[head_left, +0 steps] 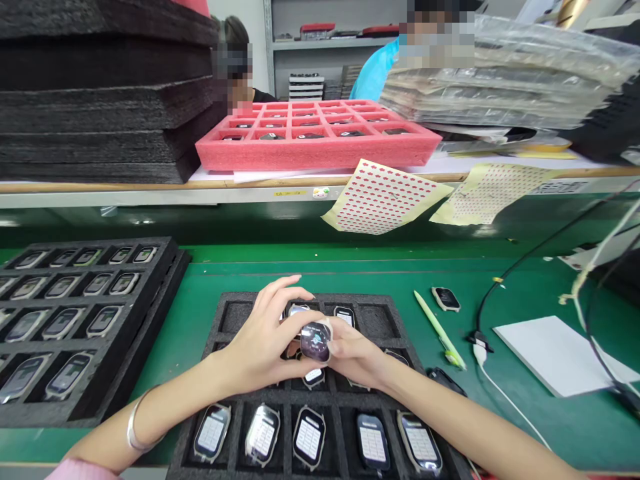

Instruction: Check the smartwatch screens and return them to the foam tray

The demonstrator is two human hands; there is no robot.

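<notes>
Both hands are at a smartwatch without a strap, its dark screen lit with small text and a bluish symbol. My left hand has thumb and index finger around its left edge, the other fingers raised. From the right, my right hand grips the watch between thumb and fingers. Beneath lies a black foam tray with watch bodies in its compartments. Along the front row, a watch and several others show white grid-like screens. My hands hide part of the tray's middle.
At left stands a second black foam tray of watches. To the right lie a green pen, a single watch, a white pad and cables. A pink foam tray sits on the shelf; two people are behind.
</notes>
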